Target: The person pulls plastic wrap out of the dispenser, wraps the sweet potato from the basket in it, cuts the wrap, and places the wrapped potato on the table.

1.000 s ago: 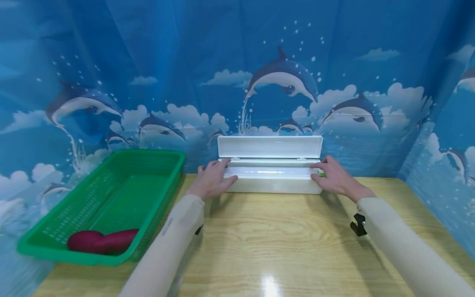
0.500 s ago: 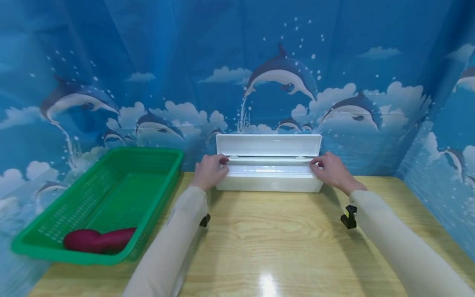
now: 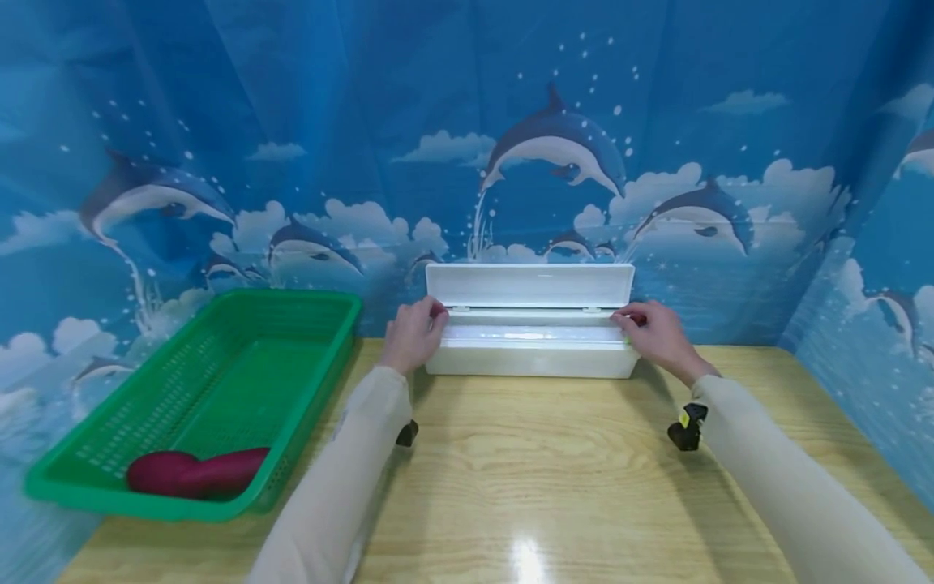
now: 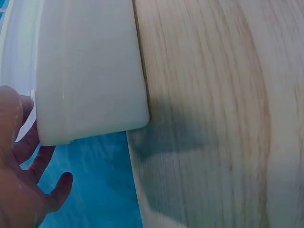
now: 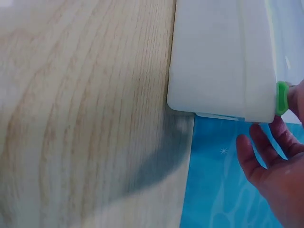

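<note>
A long white cling film dispenser (image 3: 529, 362) stands at the table's back edge, its lid (image 3: 529, 285) raised against the backdrop. Clear, glossy cling film (image 3: 527, 333) lies across its opening. At the left end, my left hand (image 3: 411, 334) pinches the film with thumb and forefinger, the other fingers bent beside the box's end. My right hand (image 3: 662, 341) does likewise at the right end, thumb and forefinger together. Close to the right thumb sits a green slider (image 5: 282, 98), in the right wrist view. The fingertips of the left hand (image 4: 21, 161) partly disappear behind the box.
A green plastic basket (image 3: 310, 422) stands on the left of the wooden table (image 3: 554, 470), with a dark red, rounded object (image 3: 197, 476) inside. A blue dolphin-print backdrop (image 3: 409, 97) rises right behind the table and along its right side.
Both hands have drawn their fingers in from a spread reach across the box ends to a thumb-and-forefinger pinch. The box and lid have stayed in place.
</note>
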Tool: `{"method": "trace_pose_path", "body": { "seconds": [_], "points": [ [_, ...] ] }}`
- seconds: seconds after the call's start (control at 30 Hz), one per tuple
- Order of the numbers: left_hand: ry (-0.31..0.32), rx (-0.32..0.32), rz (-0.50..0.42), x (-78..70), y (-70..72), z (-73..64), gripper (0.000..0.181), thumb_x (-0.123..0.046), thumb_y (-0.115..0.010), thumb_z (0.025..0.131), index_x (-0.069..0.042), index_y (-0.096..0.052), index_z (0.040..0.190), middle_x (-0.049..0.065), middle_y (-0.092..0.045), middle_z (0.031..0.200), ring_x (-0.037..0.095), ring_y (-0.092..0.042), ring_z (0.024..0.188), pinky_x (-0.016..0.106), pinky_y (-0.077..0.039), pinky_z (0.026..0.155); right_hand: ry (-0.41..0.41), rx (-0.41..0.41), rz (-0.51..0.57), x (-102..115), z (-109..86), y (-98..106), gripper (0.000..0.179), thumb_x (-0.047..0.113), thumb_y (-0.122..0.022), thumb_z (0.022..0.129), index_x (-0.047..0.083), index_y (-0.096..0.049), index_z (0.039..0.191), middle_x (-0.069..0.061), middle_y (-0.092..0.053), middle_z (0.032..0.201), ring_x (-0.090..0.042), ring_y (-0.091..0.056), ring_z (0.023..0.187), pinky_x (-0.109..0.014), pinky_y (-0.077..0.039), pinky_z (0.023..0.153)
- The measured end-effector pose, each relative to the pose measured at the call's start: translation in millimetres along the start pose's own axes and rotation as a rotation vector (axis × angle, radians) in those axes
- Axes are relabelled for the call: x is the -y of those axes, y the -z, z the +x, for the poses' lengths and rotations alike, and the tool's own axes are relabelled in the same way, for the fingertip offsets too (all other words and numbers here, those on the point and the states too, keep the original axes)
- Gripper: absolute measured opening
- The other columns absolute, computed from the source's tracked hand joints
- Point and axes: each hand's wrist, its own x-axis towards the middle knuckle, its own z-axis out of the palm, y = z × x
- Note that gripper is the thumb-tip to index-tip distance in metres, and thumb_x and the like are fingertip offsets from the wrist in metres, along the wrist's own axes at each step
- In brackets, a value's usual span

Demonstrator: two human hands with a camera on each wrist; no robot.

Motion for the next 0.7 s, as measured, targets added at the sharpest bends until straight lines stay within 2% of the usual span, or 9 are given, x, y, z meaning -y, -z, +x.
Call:
{"method": "trace_pose_path", "body": {
  "seconds": [0.13, 0.37, 0.7],
  "points": [
    [0.014, -0.014, -0.054, -0.3, -2.2, -2.1, 0.024, -0.028, -0.049, 0.108, -0.011, -0.06, 0.122, 0.01, -0.067, 0.117, 0.033, -0.05, 0.123, 0.055, -0.039, 0.107, -0.025, -0.012, 0.064, -0.9, -1.0, 0.6, 0.046, 0.036, -0.046, 0.109, 0.0, -0.063, 0.131, -0.022, -0.056, 0.122, -0.035, -0.052, 0.109, -0.042, -0.044, 0.082],
    [0.023, -0.032, -0.098, -0.9, -3.9, -4.5, 0.031, -0.033, -0.042, 0.11, -0.01, -0.055, 0.127, 0.012, -0.065, 0.123, 0.033, -0.05, 0.126, 0.053, -0.037, 0.108, -0.05, -0.068, 0.142, -0.5, -1.5, -1.1, 0.045, 0.035, -0.046, 0.109, 0.0, -0.062, 0.131, -0.023, -0.06, 0.126, -0.036, -0.054, 0.115, -0.046, -0.046, 0.091],
    [-0.025, -0.096, -0.284, -5.2, -0.7, -4.3, 0.028, -0.028, -0.04, 0.11, -0.007, -0.051, 0.125, 0.014, -0.067, 0.121, 0.032, -0.06, 0.12, 0.048, -0.046, 0.105, -0.043, -0.119, 0.226, 6.2, -1.4, 1.6, 0.042, 0.035, -0.045, 0.11, 0.001, -0.065, 0.124, -0.021, -0.065, 0.121, -0.027, -0.057, 0.107, -0.033, -0.045, 0.086]
  ]
}}
